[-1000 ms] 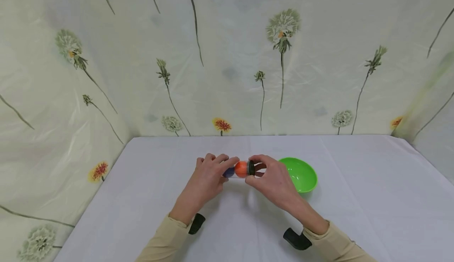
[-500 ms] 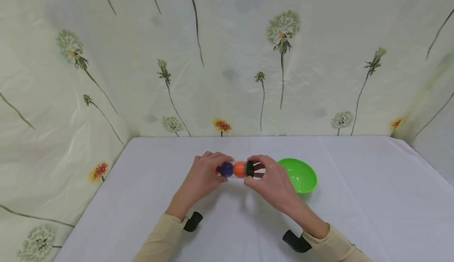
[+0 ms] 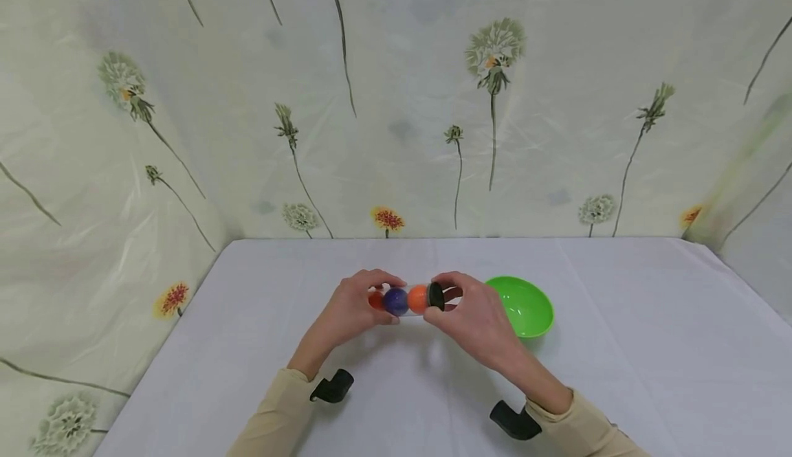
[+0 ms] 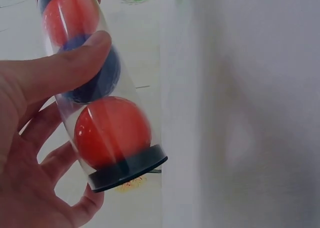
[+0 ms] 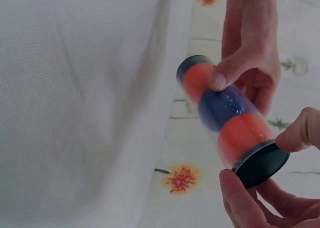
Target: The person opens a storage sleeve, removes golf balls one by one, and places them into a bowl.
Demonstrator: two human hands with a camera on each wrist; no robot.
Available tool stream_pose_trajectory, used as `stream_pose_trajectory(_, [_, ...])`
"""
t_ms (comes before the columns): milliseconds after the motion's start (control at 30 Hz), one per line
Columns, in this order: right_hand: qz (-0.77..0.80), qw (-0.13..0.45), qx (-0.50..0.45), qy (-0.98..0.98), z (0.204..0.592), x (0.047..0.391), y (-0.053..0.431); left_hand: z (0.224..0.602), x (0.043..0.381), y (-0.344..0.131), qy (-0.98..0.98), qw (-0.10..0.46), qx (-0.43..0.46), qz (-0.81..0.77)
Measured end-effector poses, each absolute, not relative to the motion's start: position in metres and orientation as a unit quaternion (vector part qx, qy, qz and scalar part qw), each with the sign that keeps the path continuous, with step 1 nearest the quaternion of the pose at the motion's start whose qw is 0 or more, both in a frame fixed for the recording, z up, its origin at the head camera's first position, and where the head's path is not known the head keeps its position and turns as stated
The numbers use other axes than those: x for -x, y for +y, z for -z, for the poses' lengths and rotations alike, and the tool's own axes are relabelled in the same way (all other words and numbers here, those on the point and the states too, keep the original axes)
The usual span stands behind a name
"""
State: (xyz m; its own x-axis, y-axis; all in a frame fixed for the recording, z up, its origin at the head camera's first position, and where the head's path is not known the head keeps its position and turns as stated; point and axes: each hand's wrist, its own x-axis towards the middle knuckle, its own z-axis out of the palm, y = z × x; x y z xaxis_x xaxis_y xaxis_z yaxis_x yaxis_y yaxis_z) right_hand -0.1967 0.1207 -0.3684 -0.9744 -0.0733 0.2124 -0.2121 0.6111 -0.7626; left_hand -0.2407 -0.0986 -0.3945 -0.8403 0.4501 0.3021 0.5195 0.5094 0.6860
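Observation:
A clear plastic tube (image 3: 405, 311) lies level between both hands above the table. Inside it, a blue ball (image 3: 395, 301) sits between an orange ball (image 3: 418, 299) and a red-orange ball (image 4: 112, 130). My left hand (image 3: 349, 314) grips the tube's left part, thumb across the front in the left wrist view. At that end is a black cap (image 4: 130, 168). With thumb and fingertips, my right hand (image 3: 479, 316) pinches the rim of the black cap (image 5: 262, 163) at the right end. The cap appears seated on the tube.
Just behind and right of my right hand stands a bright green bowl (image 3: 526, 309) on the white-covered table (image 3: 631, 347). A flower-printed sheet (image 3: 396, 99) hangs at the back and the left side. Black pieces (image 3: 516, 421) stick out from both wrists.
My left hand has slid left along the tube, uncovering the blue ball and part of the red-orange one. The right hand stays at the cap, almost in place.

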Motion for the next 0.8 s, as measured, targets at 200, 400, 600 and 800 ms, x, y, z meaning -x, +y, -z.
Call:
stream_pose_trajectory(200, [-0.437,0.077,-0.092,-0.891,0.369,0.198,0.1221,0.3927,0.241,-0.1015,-0.861,0.018,0.276,0.426])
stream_pose_trajectory(400, [-0.443,0.081,-0.127,-0.884,0.3671,0.2007,0.1261,0.3926,0.2416,-0.1028,-0.858,0.011,0.271,0.436])
stream_pose_trajectory(600, [-0.446,0.079,-0.133,-0.882,0.3664,0.2005,0.128,0.3915,0.2412,-0.1027,-0.857,0.008,0.268,0.44])
stream_pose_trajectory(800, [-0.447,0.077,-0.124,-0.883,0.3661,0.1989,0.1277,0.393,0.2414,-0.1027,-0.856,-0.003,0.262,0.445])
